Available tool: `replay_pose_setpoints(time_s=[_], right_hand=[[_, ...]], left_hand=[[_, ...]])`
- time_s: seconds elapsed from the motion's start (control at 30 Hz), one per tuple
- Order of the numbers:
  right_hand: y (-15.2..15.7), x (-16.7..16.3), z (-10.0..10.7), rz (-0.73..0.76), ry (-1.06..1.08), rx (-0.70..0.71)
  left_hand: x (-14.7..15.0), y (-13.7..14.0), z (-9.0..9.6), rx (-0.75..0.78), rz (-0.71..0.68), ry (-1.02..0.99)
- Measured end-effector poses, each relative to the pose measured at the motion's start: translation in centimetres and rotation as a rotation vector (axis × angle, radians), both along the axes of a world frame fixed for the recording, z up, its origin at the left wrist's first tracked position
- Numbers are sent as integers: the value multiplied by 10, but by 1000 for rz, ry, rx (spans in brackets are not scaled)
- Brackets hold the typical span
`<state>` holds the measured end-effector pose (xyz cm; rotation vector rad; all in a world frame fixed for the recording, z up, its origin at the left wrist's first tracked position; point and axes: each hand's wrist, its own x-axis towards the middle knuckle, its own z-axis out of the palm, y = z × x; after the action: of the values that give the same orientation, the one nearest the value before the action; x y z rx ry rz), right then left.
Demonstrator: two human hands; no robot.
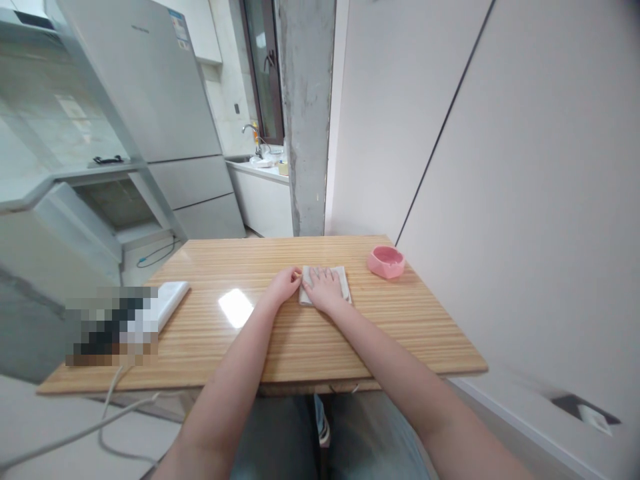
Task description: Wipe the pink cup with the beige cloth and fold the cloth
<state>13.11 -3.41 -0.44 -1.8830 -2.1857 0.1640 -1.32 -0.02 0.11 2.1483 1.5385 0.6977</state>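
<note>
A small folded cloth (345,279), pale grey-beige, lies flat on the wooden table (410,327). My right hand (324,288) rests palm down on it, its fingers spread across the top. At the cloth's left edge is my left hand (286,283), with its fingers curled and the fingertips closed at the cloth's upper left side. How much of the edge sits between those fingers is too small to see clearly. The cloth's middle is covered by my right hand.
A pink faceted bowl (386,262) stands near the table's right edge. At the left are a white power strip-like object (173,297) and a blurred patch, with a grey cable (107,407) hanging off the front. A wall (500,200) borders the right; a fridge (165,100) stands beyond.
</note>
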Motion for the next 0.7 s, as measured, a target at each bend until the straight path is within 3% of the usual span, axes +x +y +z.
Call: replay_pose_setpoints(time_s=[0.17, 0.37, 0.47, 0.57, 0.7], right_hand=[[-33, 66, -14, 130, -130, 25], [-68, 186, -34, 114, -175, 78], [-74, 225, -37, 71, -121, 75], [-71, 228, -22, 73, 45, 96], [-50, 176, 16, 138, 320, 268]], left_hand=[[6, -5, -1, -7, -35, 42], [13, -12, -1, -16, -8, 102], [15, -12, -2, -14, 6, 113], [15, -12, -2, -16, 19, 119], [15, -12, -2, -10, 17, 102]])
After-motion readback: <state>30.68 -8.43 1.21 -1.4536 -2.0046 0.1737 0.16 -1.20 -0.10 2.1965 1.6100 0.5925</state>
